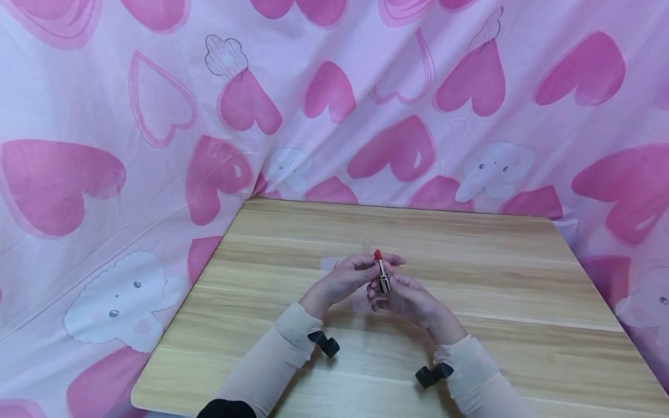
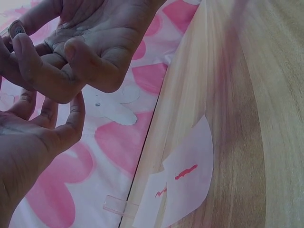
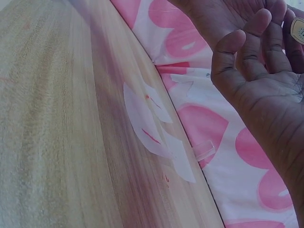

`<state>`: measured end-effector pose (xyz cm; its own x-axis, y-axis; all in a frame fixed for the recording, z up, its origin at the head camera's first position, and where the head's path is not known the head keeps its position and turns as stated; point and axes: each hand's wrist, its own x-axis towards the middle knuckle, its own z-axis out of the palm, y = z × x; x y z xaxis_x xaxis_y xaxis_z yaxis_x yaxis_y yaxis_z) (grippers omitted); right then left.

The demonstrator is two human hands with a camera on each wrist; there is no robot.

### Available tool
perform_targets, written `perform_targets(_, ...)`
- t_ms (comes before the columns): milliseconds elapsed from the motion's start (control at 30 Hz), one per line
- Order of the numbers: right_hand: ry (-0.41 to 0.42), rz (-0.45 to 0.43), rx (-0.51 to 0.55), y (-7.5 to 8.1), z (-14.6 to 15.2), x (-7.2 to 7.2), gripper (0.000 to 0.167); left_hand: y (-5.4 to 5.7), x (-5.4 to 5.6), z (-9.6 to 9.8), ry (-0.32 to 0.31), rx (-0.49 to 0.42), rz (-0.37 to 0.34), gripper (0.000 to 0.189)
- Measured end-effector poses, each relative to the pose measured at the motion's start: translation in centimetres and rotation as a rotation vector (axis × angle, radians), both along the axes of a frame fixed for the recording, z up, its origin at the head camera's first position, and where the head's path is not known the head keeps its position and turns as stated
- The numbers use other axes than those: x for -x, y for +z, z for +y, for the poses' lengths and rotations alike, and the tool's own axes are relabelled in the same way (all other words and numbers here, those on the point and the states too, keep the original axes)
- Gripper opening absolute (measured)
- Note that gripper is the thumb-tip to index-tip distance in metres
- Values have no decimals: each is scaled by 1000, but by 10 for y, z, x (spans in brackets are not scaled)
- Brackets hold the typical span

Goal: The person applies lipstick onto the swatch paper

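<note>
A red lipstick [image 1: 384, 283] in a shiny metallic tube stands nearly upright between the two hands above the table, its red tip bare and pointing away. The right hand [image 1: 415, 302] holds its lower part, fingers curled beneath and thumb along the side. At the upper tube the left hand [image 1: 342, 280] pinches with its thumb, while a finger reaches out behind the lipstick. A round label on the lipstick's base [image 3: 298, 31] shows in the right wrist view. Below the hands lie pale paper pieces [image 2: 190, 175] with red streaks, partly hidden in the head view.
A clear cap [image 1: 367, 245] lies beyond the papers on the wooden table [image 1: 496, 261]. A pink curtain [image 1: 392, 69] with hearts hangs along the table's far and side edges. Small black cameras [image 1: 326, 344] sit on both wrists.
</note>
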<state>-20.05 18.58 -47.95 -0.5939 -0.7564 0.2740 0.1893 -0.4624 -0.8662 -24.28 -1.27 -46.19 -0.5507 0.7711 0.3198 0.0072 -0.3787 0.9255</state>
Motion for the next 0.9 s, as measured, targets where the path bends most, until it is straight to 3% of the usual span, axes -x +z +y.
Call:
perform_targets(300,-57,26,-14,3,1,0,35,2,-1,1,67,33,-3,26)
perform_targets(600,-180,64,-74,5,1,0,34,2,-1,1,143,81,10,56)
perform_targets(900,-260,101,-113,5,-2,-1,31,2,0,1,198,107,1,62)
